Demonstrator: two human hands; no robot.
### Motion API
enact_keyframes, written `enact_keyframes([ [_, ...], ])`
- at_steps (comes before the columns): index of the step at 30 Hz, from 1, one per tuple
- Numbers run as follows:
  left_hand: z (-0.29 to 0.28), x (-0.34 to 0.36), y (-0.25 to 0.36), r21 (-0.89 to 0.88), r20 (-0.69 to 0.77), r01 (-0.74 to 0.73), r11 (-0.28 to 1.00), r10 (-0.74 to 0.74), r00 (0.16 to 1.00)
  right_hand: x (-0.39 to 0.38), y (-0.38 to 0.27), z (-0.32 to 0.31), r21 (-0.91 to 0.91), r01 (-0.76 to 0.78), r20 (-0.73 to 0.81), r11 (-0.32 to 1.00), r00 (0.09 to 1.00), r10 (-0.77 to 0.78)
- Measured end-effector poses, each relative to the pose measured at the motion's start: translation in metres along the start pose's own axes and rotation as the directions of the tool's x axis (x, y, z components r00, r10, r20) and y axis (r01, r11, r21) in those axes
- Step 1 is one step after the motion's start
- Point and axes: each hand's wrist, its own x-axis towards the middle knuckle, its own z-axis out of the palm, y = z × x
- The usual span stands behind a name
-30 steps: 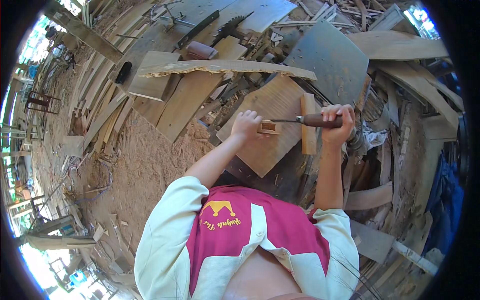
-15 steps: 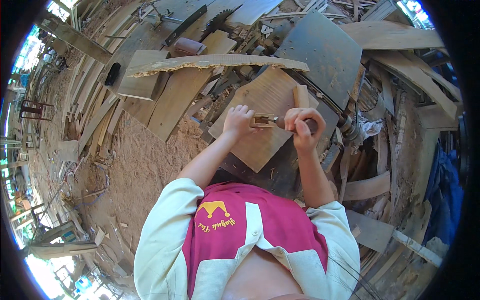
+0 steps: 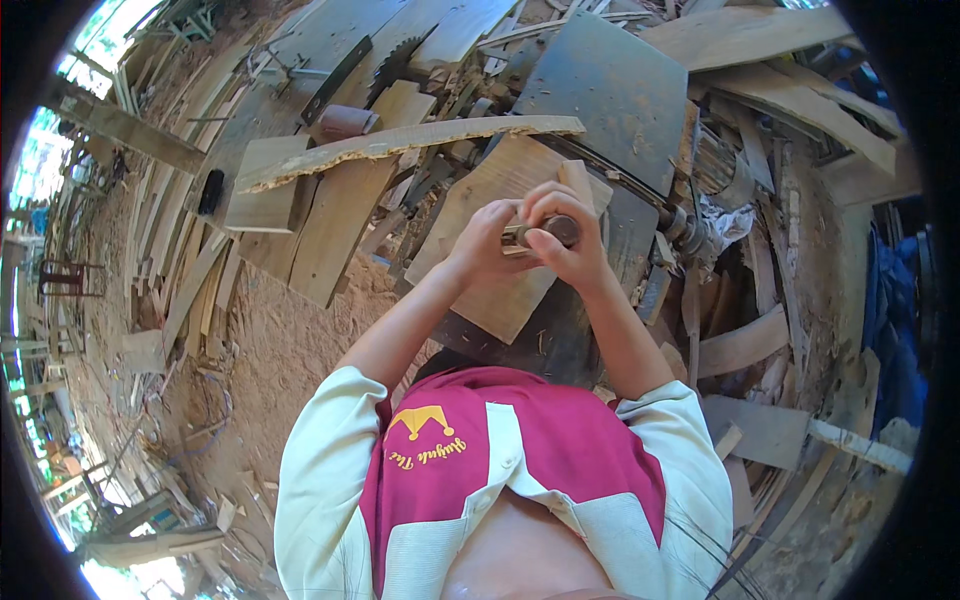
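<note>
My right hand point(image 3: 570, 240) is closed round the dark wooden handle of a chisel point(image 3: 562, 231), whose round butt end faces up; its blade is hidden now. Close against it, my left hand point(image 3: 484, 238) grips a small slotted wood piece point(image 3: 514, 240), mostly covered by fingers. Both hands are over a pale wooden board point(image 3: 490, 298) that lies at an angle on a dark bench surface. A short wood block point(image 3: 574, 176) rests on that board just beyond my right hand.
Past the board, a long rough-edged plank point(image 3: 410, 142) lies across other timber. A toothed circular blade point(image 3: 396, 66) and a reddish-brown roll point(image 3: 346, 122) are at the back left. A grey metal plate point(image 3: 605, 100) stands at the back right. Sawdust covers the floor point(image 3: 285, 345).
My right hand has moved left with the chisel, up against my left hand. The chisel's metal shaft, visible before, is now hidden. The whole view has shifted slightly.
</note>
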Motion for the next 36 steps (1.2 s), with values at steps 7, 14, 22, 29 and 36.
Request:
enact_keyframes([
  [7, -0.018, 0.027, 0.054, -0.457, 0.063, 0.001, 0.889, 0.031, 0.998, -0.020, 0.018, -0.045, -0.018, -0.202, -0.387, 0.979, 0.905, 0.179],
  [14, -0.006, 0.029, 0.059, -0.498, 0.071, 0.034, 0.867, 0.002, 0.997, -0.092, 0.100, -0.065, -0.607, -0.794, -0.551, -0.016, 0.406, 0.729],
  [22, 0.004, 0.032, 0.056, -0.434, 0.079, 0.042, 0.900, -0.008, 0.997, -0.085, 0.067, -0.098, -0.468, -0.799, -0.407, 0.377, 0.574, 0.711],
  [29, 0.003, 0.034, 0.056, -0.434, 0.090, 0.073, 0.898, -0.038, 0.995, -0.065, -0.077, -0.072, -0.011, -0.150, -0.495, 0.989, 0.860, 0.125],
  [36, 0.008, 0.026, 0.054, -0.446, 0.045, -0.029, 0.895, 0.054, 0.998, -0.061, -0.142, -0.070, -0.820, -0.333, -0.074, 0.465, 0.868, 0.491],
])
